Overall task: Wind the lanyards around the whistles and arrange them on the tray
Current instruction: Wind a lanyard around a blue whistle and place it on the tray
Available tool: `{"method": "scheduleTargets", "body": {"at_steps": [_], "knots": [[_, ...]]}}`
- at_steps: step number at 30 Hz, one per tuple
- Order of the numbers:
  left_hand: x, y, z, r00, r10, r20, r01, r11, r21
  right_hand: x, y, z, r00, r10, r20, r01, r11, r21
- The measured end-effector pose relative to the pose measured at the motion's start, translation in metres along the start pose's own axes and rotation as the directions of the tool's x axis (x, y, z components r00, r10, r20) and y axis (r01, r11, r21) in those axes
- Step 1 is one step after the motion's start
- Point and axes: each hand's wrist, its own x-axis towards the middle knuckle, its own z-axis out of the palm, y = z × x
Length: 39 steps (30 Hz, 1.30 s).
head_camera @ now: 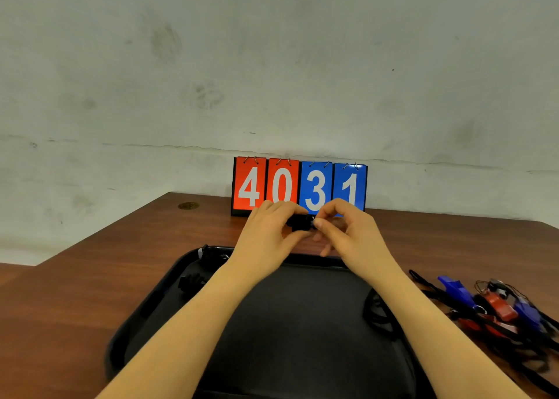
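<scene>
Both hands are raised above the far edge of the black tray (145, 305). My left hand (269, 232) grips a black whistle (299, 222) wrapped in black lanyard. My right hand (344, 232) pinches the whistle's right end with thumb and forefinger. Two wound black whistles lie in the tray's far left corner, one (211, 255) at the rim and one (192, 282) nearer me. A pile of blue whistles (456, 289) and red whistles (499, 305) with tangled black lanyards lies on the table to the right of the tray.
A flip scoreboard (299, 187) reading 4 0 3 1 stands at the back of the brown wooden table (90, 277), against a grey wall. A loose black lanyard loop (378, 314) lies on the tray's right side. The table's left edge runs diagonally.
</scene>
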Motion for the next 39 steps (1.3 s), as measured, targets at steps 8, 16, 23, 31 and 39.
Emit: {"method": "scheduleTargets", "body": {"at_steps": [8,16,23,31,39], "knots": [[-0.005,0.011,-0.029,0.996,-0.045,0.079,0.05,0.997,-0.057,-0.006,-0.023,0.004,0.998,0.029,0.057,-0.029,1.0,-0.01],[-0.051,0.018,-0.079,0.986,-0.134,0.102,0.144,0.985,-0.098,-0.039,-0.049,0.031,0.993,0.072,0.093,-0.076,0.996,0.043],[-0.098,-0.002,-0.116,0.93,-0.221,0.295,0.237,0.971,-0.02,-0.066,-0.055,0.071,0.946,0.163,0.281,-0.193,0.978,0.082],[-0.136,-0.031,-0.129,0.877,-0.309,0.368,0.316,0.948,0.045,-0.075,-0.057,0.111,0.886,0.207,0.416,-0.182,0.978,-0.1],[-0.141,-0.042,-0.131,0.874,-0.318,0.368,0.317,0.946,0.064,-0.07,-0.058,0.129,0.884,0.175,0.434,-0.075,0.968,-0.238]]}}
